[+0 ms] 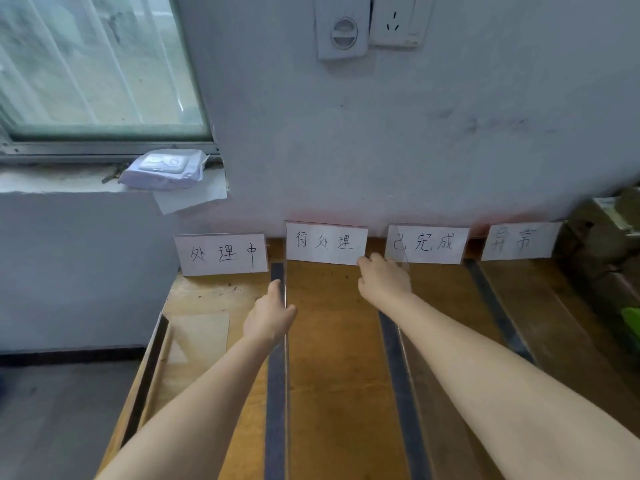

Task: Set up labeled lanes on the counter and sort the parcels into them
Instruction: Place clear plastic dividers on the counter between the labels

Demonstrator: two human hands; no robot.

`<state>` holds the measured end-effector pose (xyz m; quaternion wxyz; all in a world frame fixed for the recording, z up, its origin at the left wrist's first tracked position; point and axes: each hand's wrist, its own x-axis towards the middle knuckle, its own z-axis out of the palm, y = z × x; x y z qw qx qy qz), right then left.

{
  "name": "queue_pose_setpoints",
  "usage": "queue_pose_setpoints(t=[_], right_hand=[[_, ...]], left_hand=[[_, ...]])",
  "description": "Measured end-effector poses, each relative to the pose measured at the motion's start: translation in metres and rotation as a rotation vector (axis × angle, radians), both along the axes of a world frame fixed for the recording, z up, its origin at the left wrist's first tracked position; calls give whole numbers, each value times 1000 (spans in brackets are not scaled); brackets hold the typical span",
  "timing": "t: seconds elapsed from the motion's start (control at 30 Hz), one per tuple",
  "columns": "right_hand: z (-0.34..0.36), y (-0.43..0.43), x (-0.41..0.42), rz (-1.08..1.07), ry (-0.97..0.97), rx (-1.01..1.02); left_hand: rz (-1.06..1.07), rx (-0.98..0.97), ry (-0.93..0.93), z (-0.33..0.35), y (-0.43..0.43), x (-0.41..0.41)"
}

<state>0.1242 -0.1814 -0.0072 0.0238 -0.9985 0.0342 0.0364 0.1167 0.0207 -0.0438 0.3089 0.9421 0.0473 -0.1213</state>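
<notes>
While the left hand (270, 317) pinches a clear divider (286, 341) upright on the tabletop (332, 341), the right hand's (384, 278) fingers (365, 262) clamp the second label card (326, 242) just beyond them, seemingly squaring its lane.

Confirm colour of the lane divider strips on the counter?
Dark grey-black lane divider strips on the brown wooden counter; head view.
</notes>
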Motion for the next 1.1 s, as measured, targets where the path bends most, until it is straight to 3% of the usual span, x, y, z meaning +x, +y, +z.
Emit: queue_pose_setpoints(t=[0.33,0.53,0.77,0.97,1.1], right_hand=[[-24,14,118,182,33,-16],[-38,24,163,177,-112,6],[-48,14,185,167,-91,-135],[-44,1,188,157,-83,55],[-43,-3,194,155,-36,26]], left_hand=[[57,45,-31,-2,-12,70],[118,94,-124,-9,-17,85],[197,60,-142,-14,-23,86],[213,-20,-120,-14,-25,89],[205,-62,-115,-16,-22,88]])
